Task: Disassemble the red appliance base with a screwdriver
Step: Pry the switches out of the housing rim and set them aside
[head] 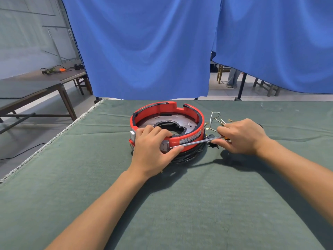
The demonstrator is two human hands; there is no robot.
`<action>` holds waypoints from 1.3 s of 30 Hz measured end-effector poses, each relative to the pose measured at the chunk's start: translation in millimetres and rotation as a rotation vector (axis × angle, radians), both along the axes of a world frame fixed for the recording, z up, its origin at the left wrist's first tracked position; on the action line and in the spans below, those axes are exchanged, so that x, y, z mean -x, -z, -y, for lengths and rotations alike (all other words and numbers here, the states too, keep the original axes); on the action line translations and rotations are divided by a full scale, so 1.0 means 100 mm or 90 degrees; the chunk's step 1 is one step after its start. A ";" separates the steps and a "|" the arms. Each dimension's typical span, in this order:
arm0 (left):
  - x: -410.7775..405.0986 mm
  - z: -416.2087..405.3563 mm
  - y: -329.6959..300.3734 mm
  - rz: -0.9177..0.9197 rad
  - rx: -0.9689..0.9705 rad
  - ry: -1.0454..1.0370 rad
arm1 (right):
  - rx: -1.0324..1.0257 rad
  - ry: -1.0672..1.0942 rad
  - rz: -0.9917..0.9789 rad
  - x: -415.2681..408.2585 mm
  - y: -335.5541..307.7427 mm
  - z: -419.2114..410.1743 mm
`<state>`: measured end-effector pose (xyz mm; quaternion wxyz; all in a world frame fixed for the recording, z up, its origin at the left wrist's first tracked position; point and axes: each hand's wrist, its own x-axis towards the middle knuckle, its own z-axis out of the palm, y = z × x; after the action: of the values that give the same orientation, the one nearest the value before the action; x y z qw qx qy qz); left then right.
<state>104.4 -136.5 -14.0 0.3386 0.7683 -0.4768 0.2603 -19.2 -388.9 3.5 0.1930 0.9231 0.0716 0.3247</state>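
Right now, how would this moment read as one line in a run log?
left hand: grips red appliance base rim | right hand: holds screwdriver | tip: at white switch | step: unfinished

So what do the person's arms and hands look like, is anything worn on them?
Nothing is worn that shows. The left hand and right hand are bare: no gloves, no rings to be seen, no watch or band at the wrists. Both forearms are bare too, right down to the bottom edge of the picture, so no sleeves appear. No cables or markings on them.
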 end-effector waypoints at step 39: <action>0.10 -0.04 0.07 -0.006 -0.037 -0.133 | -0.068 0.153 -0.114 0.48 0.10 -0.32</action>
<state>94.2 -132.3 -21.3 0.2890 0.8247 -0.3998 0.2767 -67.0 -356.9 -6.6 0.1739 0.9594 -0.0399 0.2187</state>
